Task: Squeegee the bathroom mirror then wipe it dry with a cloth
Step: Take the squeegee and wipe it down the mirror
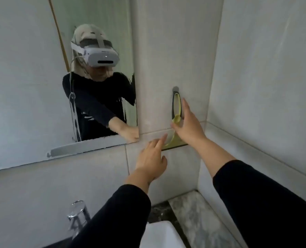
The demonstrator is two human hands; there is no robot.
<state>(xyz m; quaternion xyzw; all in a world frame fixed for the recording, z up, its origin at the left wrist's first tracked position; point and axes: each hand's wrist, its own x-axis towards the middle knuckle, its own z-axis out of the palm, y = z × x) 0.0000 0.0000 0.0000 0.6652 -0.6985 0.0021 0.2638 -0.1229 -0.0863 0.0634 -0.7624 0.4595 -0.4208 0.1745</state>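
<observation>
The mirror point(28, 86) covers the wall at the left and reflects a person in a dark top wearing a headset. A yellow-green squeegee point(177, 108) hangs by its looped handle from a dark hook point(175, 89) on the tiled wall just right of the mirror, blade down. My right hand point(188, 126) is at the handle's lower part, with the thumb beside it and the fingers spread upward, not closed. My left hand point(152, 160) reaches up from below, its index finger near the blade's left end. No cloth is in view.
A chrome tap point(76, 212) stands at the bottom left beside a white basin point(159, 233). A grey marble counter point(193, 212) runs into the corner, where a tiled side wall point(265, 86) closes off the right.
</observation>
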